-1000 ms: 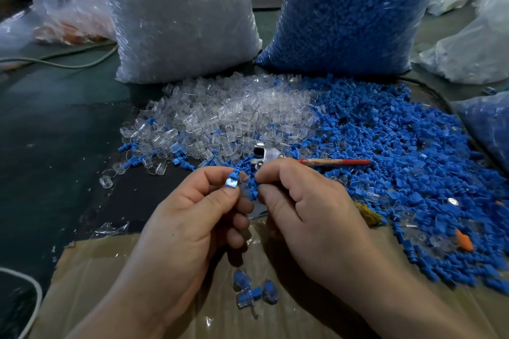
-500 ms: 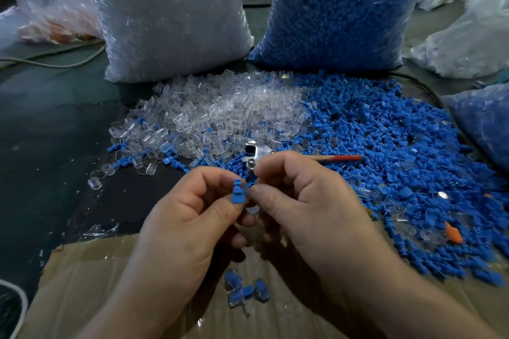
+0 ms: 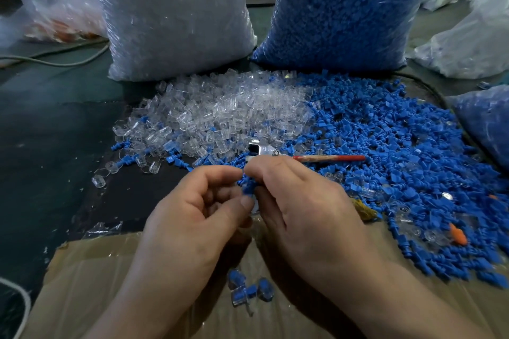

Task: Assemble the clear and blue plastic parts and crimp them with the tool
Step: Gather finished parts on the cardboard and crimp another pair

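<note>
We are holding our two hands close together, above the near edge of the surface [image 3: 49,132], with the fingertips meeting. Our left hand [image 3: 192,215] is curling its fingers, and its thumb and forefinger are pinching a small blue part [image 3: 248,187]. Our right hand [image 3: 300,201] is also curling, and it is pinching the same blue part from the other side. Something pale is showing just under the blue part, between the two thumbs, but we cannot tell if it is a clear part.

The crimping tool [image 3: 275,153] is lying just behind our right hand, on the loose parts, and its red handle is pointing to the right. No hand is touching it. The pile of clear parts [image 3: 220,113] is spreading behind our left hand, and the pile of blue parts [image 3: 399,146] is touching it on the right side. Behind the piles, a bag of clear parts [image 3: 170,16] and a bag of blue parts [image 3: 344,8] are standing side by side. Under our wrists a sheet of cardboard [image 3: 96,283] is lying, and a few joined clear-and-blue pieces [image 3: 248,287] are resting on it.
</note>
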